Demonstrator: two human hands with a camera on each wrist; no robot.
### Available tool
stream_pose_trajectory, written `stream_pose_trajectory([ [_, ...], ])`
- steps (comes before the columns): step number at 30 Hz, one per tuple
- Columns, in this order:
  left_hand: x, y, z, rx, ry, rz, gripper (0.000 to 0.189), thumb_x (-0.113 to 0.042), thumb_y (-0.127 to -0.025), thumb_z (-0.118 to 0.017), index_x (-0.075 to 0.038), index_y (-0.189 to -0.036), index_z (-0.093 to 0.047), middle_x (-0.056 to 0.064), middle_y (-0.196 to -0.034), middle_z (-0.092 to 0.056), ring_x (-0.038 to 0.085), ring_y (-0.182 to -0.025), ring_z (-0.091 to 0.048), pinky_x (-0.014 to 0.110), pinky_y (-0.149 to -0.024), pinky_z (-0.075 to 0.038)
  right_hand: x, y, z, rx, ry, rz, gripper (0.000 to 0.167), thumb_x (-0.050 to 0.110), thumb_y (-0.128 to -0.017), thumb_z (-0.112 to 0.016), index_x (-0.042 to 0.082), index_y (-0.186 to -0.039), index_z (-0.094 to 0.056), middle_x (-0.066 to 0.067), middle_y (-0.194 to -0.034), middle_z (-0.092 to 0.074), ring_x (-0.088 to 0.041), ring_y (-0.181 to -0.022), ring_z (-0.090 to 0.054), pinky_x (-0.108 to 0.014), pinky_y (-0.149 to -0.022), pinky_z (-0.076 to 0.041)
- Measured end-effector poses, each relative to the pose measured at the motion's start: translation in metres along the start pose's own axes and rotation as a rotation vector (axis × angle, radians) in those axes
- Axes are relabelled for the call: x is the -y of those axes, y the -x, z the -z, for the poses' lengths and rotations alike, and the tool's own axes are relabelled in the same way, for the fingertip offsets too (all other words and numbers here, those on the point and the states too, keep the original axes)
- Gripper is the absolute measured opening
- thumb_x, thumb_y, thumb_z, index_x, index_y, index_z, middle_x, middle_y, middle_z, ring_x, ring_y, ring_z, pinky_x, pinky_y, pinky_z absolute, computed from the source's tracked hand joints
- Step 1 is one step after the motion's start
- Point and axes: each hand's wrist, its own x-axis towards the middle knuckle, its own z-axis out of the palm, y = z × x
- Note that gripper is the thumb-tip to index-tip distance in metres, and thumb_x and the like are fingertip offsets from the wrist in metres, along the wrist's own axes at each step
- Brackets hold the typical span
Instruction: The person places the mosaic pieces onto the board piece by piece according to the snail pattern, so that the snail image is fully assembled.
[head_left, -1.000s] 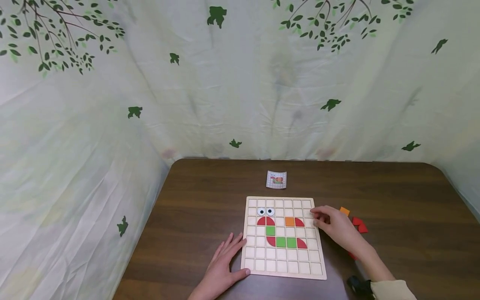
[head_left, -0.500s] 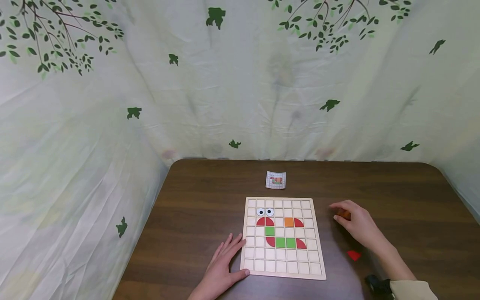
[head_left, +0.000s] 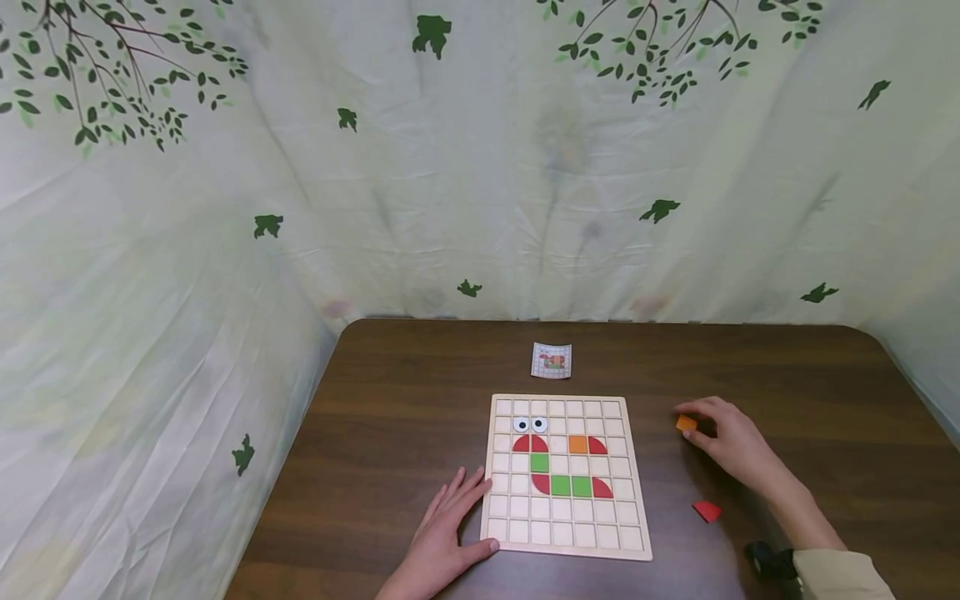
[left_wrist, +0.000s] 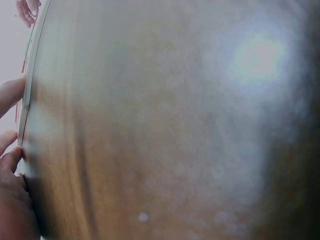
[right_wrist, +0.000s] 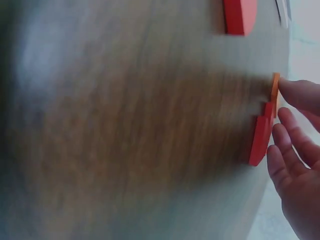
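Note:
The wooden grid board (head_left: 562, 533) lies flat, bearing red quarter-circle tiles, green square tiles (head_left: 561, 485), an orange square tile (head_left: 577, 444) and two eye tiles (head_left: 530, 424). My left hand (head_left: 442, 533) rests at the board's left edge, fingers fairly straight, thumb at the lower corner. Right of the board, my right hand (head_left: 731, 437) pinches another orange square tile (head_left: 686, 423) between thumb and forefinger. In the right wrist view, this orange tile (right_wrist: 275, 90) shows at the thumb tip, with red tiles (right_wrist: 260, 140) beside the other fingers; the hand hides those from the head view.
A loose red quarter-circle tile (head_left: 707, 511) lies on the brown table (head_left: 405, 375) between board and right forearm. Behind the board sits a small picture card (head_left: 551, 361) with a coloured grid pattern. A leaf-printed curtain (head_left: 480, 167) hangs behind the table.
My right hand has gone from the board's right edge out to the loose tiles on the right, and its fingers are now at the orange square. The left hand has stayed in place.

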Motion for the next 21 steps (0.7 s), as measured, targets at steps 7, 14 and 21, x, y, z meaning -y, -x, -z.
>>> stream_pose_trajectory([
  [7, 0.0003, 0.0002, 0.0000, -0.002, 0.002, -0.001, 0.075, -0.044, -0.081, -0.077, -0.023, -0.147, -0.047, -0.005, -0.157, -0.034, 0.027, -0.148, -0.016, 0.056, -0.114, -0.010, -0.0049, -0.0019, -0.0016, 0.022, 0.013, -0.036, 0.034, 0.001, -0.085, -0.074, -0.001, -0.118, -0.066, -0.019, -0.113, -0.060, -0.037, -0.100, -0.058, -0.059, -0.086, -0.049],
  [14, 0.0006, 0.0001, -0.0004, -0.005, 0.000, 0.001, 0.076, -0.044, -0.081, -0.077, -0.023, -0.147, -0.047, -0.005, -0.156, -0.035, 0.026, -0.148, -0.016, 0.054, -0.115, -0.009, -0.0054, -0.0038, -0.0014, 0.037, 0.002, -0.033, 0.032, 0.003, -0.085, -0.074, 0.000, -0.116, -0.066, -0.014, -0.108, -0.060, -0.032, -0.094, -0.059, -0.052, -0.080, -0.052],
  [21, -0.0006, 0.0001, 0.0001, -0.007, 0.002, -0.007, 0.075, -0.043, -0.081, -0.077, -0.023, -0.147, -0.047, -0.004, -0.156, -0.035, 0.027, -0.148, -0.016, 0.053, -0.114, -0.009, -0.0048, -0.0061, 0.0007, 0.066, -0.031, -0.048, 0.029, 0.005, -0.085, -0.075, 0.005, -0.113, -0.067, -0.009, -0.106, -0.060, -0.025, -0.090, -0.058, -0.040, -0.073, -0.052],
])
